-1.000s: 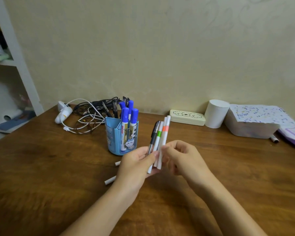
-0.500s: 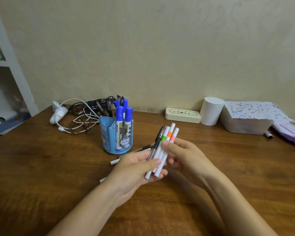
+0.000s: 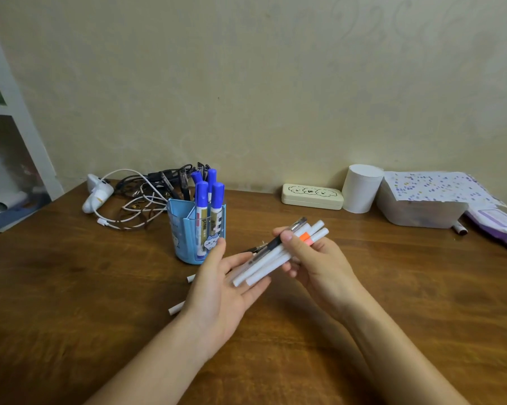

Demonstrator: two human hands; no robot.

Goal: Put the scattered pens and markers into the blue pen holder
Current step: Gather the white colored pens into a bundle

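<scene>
The blue pen holder [image 3: 185, 238] stands on the wooden table with several blue-capped markers [image 3: 216, 197] upright in it. Just to its right my right hand [image 3: 319, 264] grips a bundle of white pens and one black pen [image 3: 275, 255], tilted low with the tips toward the right. My left hand [image 3: 220, 290] lies open, palm up, under the bundle's lower ends, fingers spread. Two white pens lie on the table partly hidden by my left hand: one [image 3: 190, 278] near the holder and one [image 3: 176, 308] closer to me. A dark pen [image 3: 255, 249] shows behind the bundle.
A tangle of cables and a white charger [image 3: 97, 194] lies behind the holder. Along the wall to the right sit a cream case [image 3: 312, 196], a white cup [image 3: 360, 188], a paper-covered box [image 3: 421, 206] and a small marker [image 3: 459, 229]. A white shelf stands at the left.
The pen bundle has tilted from nearly upright to a low slant. My left hand has let go and opened flat beneath it, and my right hand now holds the bundle alone.
</scene>
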